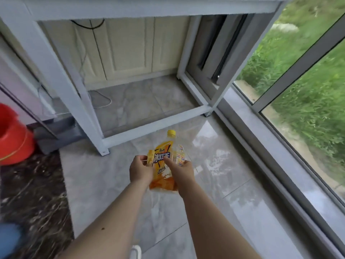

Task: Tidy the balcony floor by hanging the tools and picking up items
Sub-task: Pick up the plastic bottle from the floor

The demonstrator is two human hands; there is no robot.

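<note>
A glossy grey tiled floor runs up to a white metal frame, with open tile in front of the frame and a glazed window closing the floor's right edge. Left of the frame stands a red bucket. Just before the frame's base, the left hand and right hand both grip an orange-labelled bottle above the floor.

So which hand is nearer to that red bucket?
The left hand. It grips the left edge of the orange bottle, on the side facing the red bucket. The right hand holds the bottle's other side, farther away.
</note>
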